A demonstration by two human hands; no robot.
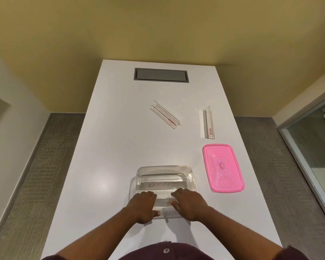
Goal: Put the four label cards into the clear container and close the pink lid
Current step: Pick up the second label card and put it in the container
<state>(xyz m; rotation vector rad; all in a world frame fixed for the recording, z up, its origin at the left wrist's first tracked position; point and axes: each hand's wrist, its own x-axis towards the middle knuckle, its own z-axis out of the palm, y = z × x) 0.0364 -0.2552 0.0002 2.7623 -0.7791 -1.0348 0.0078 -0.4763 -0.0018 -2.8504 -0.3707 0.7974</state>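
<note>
The clear container (165,168) stands open on the white table near me. Inside it lies a label card (162,184) with "BATMA" handwritten on it. A second label card (163,202) sits at the container's near side; my left hand (144,205) and my right hand (189,204) both grip it, fingers curled over its top edge. Two more clear label cards lie farther out: one (165,115) tilted at the table's middle, one (207,122) toward the right edge. The pink lid (223,167) rests flat to the right of the container.
A grey recessed panel (160,75) is set into the table's far end. The table (109,147) is narrow, with carpeted floor on both sides. A glass partition (311,152) stands at the right.
</note>
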